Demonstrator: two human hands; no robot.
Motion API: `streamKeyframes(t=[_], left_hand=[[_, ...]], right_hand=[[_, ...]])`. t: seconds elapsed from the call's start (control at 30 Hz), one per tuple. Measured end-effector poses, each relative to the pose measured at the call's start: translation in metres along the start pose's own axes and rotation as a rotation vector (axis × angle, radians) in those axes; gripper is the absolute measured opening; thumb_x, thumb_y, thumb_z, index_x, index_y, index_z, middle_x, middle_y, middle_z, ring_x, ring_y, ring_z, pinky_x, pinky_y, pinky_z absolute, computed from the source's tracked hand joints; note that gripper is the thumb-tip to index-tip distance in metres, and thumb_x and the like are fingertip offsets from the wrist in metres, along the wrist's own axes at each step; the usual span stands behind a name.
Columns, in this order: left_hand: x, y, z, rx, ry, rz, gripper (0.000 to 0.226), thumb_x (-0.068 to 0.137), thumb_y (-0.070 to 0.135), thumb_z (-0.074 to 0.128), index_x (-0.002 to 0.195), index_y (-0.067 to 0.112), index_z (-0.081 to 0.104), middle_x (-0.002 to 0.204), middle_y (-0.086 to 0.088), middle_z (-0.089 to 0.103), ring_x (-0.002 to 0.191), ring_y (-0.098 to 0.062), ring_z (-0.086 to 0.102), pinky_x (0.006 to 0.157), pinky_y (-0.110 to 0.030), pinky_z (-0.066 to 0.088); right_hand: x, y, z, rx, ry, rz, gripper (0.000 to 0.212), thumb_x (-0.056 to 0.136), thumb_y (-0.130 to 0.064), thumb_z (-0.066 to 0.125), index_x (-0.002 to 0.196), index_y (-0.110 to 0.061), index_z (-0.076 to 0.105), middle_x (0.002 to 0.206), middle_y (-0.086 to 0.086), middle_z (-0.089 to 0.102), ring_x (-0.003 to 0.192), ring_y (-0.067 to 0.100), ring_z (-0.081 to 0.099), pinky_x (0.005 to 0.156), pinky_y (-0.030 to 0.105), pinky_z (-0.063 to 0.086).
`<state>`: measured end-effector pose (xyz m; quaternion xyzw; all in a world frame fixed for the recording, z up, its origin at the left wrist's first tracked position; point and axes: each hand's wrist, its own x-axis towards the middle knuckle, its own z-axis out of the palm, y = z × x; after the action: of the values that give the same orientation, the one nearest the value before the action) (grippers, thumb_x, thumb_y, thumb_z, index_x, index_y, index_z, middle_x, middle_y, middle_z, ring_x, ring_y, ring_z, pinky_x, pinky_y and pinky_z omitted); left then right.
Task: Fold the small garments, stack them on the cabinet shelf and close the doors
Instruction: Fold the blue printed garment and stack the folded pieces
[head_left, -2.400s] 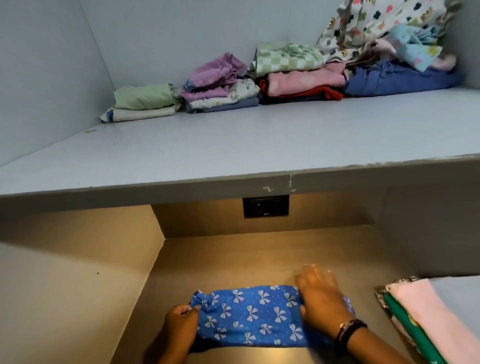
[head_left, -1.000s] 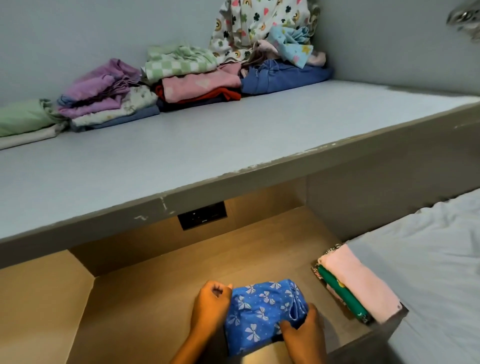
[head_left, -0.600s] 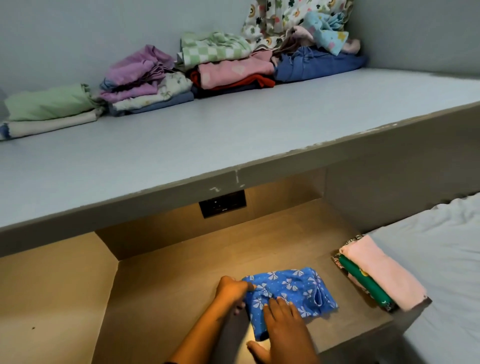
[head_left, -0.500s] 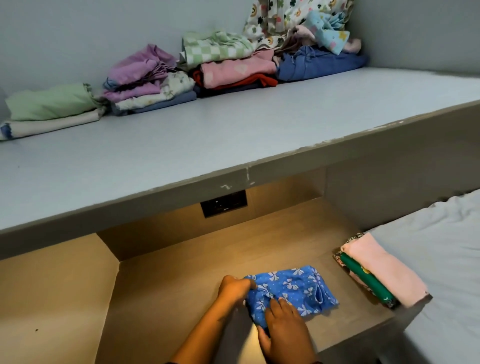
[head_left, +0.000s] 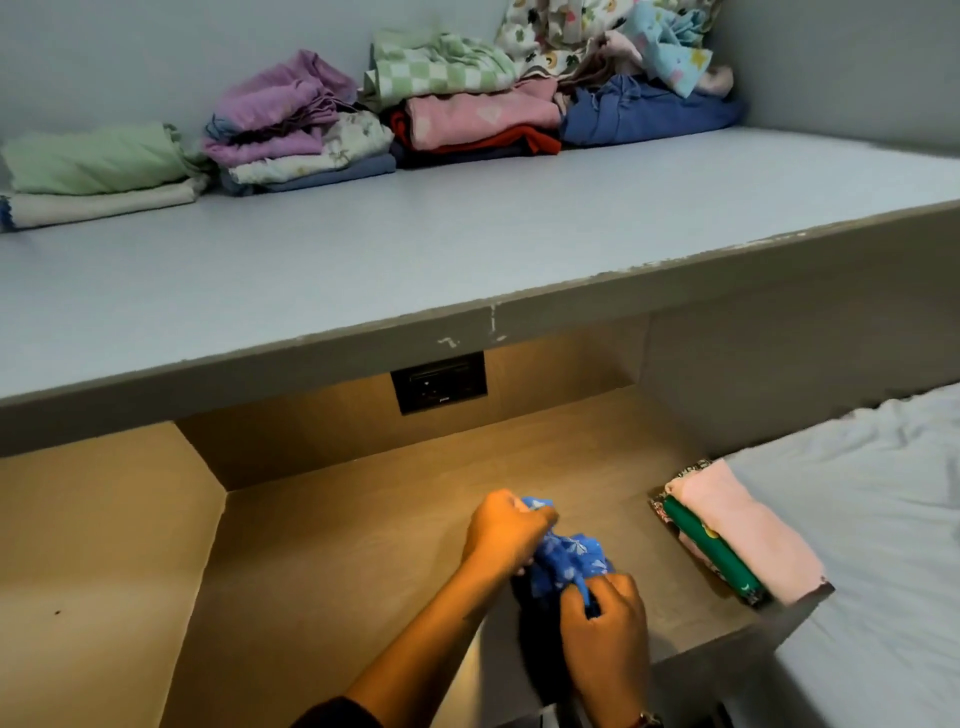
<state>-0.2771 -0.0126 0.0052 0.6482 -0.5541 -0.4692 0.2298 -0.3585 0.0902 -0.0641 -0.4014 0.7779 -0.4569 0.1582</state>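
Because the blue garment (head_left: 569, 564) with white bows is thin, light and limp, it will probably sag open unless taken by its folded ends, not its loose middle. Nearest, the right hand (head_left: 605, 618) pinches the near end with curled fingers. Just beyond it the left hand (head_left: 506, 532) grips the far end, with the cloth bunched between them over the lit wooden surface (head_left: 363, 519). Right of both hands lies a folded pile (head_left: 743, 530), pink over green, and far beyond and above them folded stacks (head_left: 467, 111) line the grey shelf (head_left: 467, 249).
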Motion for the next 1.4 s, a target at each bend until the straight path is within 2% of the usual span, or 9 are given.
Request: streamKeyframes(t=[0.17,0.4,0.53,0.63,0.8,1.0,1.07,1.27,1.4], left_hand=[[-0.002,0.000,0.032,-0.177,-0.159,0.067,0.030,0.089,0.019,0.063,0.063,0.016,0.049,0.060,-0.006,0.057,0.035,-0.006,0.051,0.037,-0.018,0.040],[-0.017,-0.035,0.042,-0.299,0.244,0.022,0.022,0.085,0.025,0.068,0.076,0.016,0.051,0.071,-0.004,0.062,0.059,-0.021,0.061,0.043,-0.026,0.049],[-0.027,-0.045,0.068,-0.239,0.059,-0.204,0.044,0.073,0.042,0.078,0.099,0.021,0.050,0.098,-0.002,0.069,0.081,-0.020,0.070,0.064,-0.034,0.057],[-0.027,-0.041,0.079,-0.289,0.058,-0.277,0.042,0.076,0.034,0.078,0.107,0.016,0.056,0.101,-0.005,0.072,0.076,-0.019,0.068,0.053,-0.025,0.051],[-0.020,-0.033,0.084,-0.413,0.047,-0.310,0.032,0.071,0.020,0.079,0.098,0.007,0.066,0.091,-0.013,0.076,0.068,-0.023,0.070,0.053,-0.030,0.056],[-0.021,-0.017,0.082,-0.611,-0.002,-0.267,0.025,0.075,0.005,0.068,0.098,0.001,0.059,0.093,-0.024,0.073,0.088,-0.041,0.071,0.079,-0.053,0.059],[-0.022,-0.007,0.077,-0.691,-0.026,-0.233,0.032,0.076,0.002,0.066,0.107,-0.003,0.059,0.094,-0.026,0.073,0.088,-0.043,0.071,0.076,-0.053,0.060],[-0.044,0.039,0.099,-0.915,-0.151,-0.088,0.023,0.085,-0.004,0.060,0.104,0.007,0.061,0.107,-0.022,0.071,0.091,-0.036,0.069,0.086,-0.055,0.055],[-0.042,0.061,0.146,-0.977,-0.286,-0.116,0.037,0.087,0.020,0.069,0.117,0.003,0.057,0.117,-0.021,0.069,0.104,-0.038,0.067,0.091,-0.061,0.050]], right_hand=[[0.015,0.026,-0.020,0.031,-0.124,0.262,0.020,0.090,-0.017,0.058,0.077,-0.003,0.066,0.094,0.014,0.050,0.079,0.029,0.051,0.072,0.033,0.039],[0.039,0.052,-0.031,0.164,-0.082,0.404,0.036,0.078,-0.034,0.057,0.058,-0.003,0.056,0.075,0.017,0.061,0.066,0.034,0.060,0.066,0.050,0.055],[0.049,0.037,-0.050,-0.072,-0.222,0.269,0.018,0.080,-0.024,0.063,0.075,-0.010,0.054,0.084,0.009,0.056,0.069,0.025,0.055,0.065,0.039,0.049],[0.060,0.031,-0.057,-0.197,-0.217,0.054,0.027,0.081,-0.022,0.065,0.104,-0.016,0.053,0.106,0.002,0.049,0.090,0.017,0.049,0.073,0.028,0.041],[0.086,0.027,-0.048,-0.178,-0.489,0.092,0.043,0.074,-0.065,0.058,0.090,-0.025,0.061,0.086,-0.008,0.068,0.079,0.014,0.065,0.072,0.034,0.056],[0.098,0.030,-0.043,0.238,-0.703,0.308,0.028,0.086,-0.038,0.064,0.091,-0.013,0.073,0.087,0.005,0.077,0.076,0.015,0.073,0.075,0.033,0.060],[0.101,0.022,-0.048,0.389,-0.664,0.313,0.023,0.087,-0.029,0.067,0.096,-0.009,0.072,0.090,0.008,0.076,0.075,0.014,0.073,0.066,0.026,0.059],[0.135,0.017,-0.098,0.642,-0.533,0.288,0.035,0.080,-0.020,0.075,0.107,-0.001,0.064,0.099,0.017,0.074,0.089,0.033,0.072,0.083,0.049,0.058],[0.173,0.027,-0.151,0.530,-0.389,0.166,0.022,0.078,-0.010,0.075,0.097,0.000,0.067,0.090,0.015,0.075,0.079,0.027,0.072,0.071,0.039,0.059]])
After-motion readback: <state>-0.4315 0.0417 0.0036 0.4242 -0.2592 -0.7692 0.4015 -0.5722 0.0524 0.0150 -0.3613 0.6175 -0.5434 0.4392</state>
